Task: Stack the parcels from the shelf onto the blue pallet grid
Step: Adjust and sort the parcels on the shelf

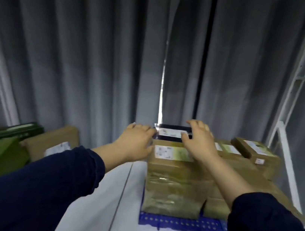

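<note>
Reaching: both my hands are stretched forward over the top of the stack, sleeves dark blue.
Left hand (pixel 137 140): fingers spread wide, palm down, touching the left end of a flat black parcel (pixel 172 133) with a white label.
Right hand (pixel 199 141): fingers open and curved over the right end of that same parcel; whether I grip it or only rest on it, I cannot tell, the view is blurred.
Black parcel: lying flat on top of a tall brown carton (pixel 174 179) wrapped in clear tape, label on its upper face.
Brown carton: standing on the blue pallet grid (pixel 181 223), at its front left corner.
Other cartons (pixel 242 167): brown, stacked just beside the tall one to the right, also on the grid, with a small labelled box (pixel 254 149) on top.
Floor (pixel 110 217): pale, under the grid.
Left side: brown and green parcels (pixel 3 151) piled together, well apart from the grid.
Backdrop: grey curtain (pixel 77 56) behind everything; white frame (pixel 287 154) at the right.
</note>
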